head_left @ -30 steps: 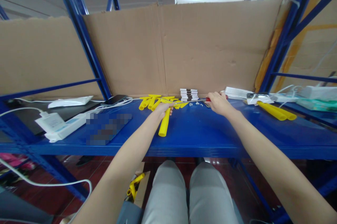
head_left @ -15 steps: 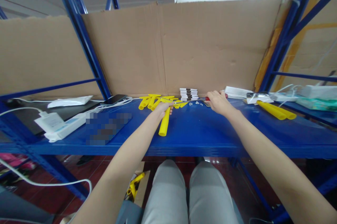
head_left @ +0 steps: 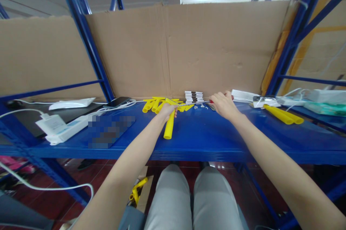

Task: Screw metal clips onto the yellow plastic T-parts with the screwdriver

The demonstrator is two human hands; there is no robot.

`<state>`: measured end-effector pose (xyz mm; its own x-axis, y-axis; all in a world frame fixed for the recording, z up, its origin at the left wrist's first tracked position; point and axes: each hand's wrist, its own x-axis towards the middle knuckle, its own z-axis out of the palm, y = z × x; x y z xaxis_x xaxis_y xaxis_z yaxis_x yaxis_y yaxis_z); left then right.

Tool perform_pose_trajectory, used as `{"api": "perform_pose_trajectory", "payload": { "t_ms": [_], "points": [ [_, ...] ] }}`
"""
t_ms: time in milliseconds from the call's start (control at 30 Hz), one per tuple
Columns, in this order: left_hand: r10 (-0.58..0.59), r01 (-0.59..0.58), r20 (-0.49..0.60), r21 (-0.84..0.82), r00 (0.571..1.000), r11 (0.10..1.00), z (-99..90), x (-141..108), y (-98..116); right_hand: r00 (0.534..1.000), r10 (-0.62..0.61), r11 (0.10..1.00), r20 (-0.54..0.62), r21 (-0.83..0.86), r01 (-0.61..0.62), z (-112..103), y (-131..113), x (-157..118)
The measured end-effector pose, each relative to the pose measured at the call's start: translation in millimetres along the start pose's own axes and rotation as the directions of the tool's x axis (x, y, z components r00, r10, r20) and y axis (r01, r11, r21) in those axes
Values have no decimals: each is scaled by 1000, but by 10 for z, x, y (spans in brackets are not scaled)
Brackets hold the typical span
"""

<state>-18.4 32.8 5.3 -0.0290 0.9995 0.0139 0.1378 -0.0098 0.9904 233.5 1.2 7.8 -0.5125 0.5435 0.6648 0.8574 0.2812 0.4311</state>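
My left hand is closed around a yellow plastic tube piece, with a long tube end pointing down toward me and a shorter part showing above the fingers. My right hand grips the red handle of a screwdriver. Its thin metal shaft runs left and meets the yellow piece at my left hand; the tip's exact spot is hidden. Behind my left hand lies a pile of yellow tube pieces. A stack of white items with dark bands stands between the hands, near small clear bits.
Two yellow tubes lie on the blue shelf at right, near white packets. A power strip, cables and a phone are at left. Cardboard closes the back. Below sits a box of yellow pieces.
My right hand has shifted very slightly left with the screwdriver, whose shaft now shows more plainly against the yellow piece. My left hand keeps its grip.
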Motion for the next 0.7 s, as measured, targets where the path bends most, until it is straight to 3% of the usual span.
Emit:
{"api": "perform_pose_trajectory", "payload": {
  "t_ms": [200, 400, 533, 700],
  "points": [
    [75, -60, -118, 125, 990, 990, -38, -99, 87, 998, -42, 999, 38, 28, 41, 5, -36, 11],
    [243, -184, -152, 324, 958, 928, -146, -134, 168, 983, 78, 986, 163, 136, -101, -64, -97, 14],
    [378, -260, -139, 513, 915, 818, -247, -100, 190, 965, 134, 956, 224, 228, -186, -100, -121, 12],
    [608, -357, -68, 755, 791, 549, -315, -39, 184, 954, 184, 902, 236, 345, -259, -60, -122, 6]
  ]
}}
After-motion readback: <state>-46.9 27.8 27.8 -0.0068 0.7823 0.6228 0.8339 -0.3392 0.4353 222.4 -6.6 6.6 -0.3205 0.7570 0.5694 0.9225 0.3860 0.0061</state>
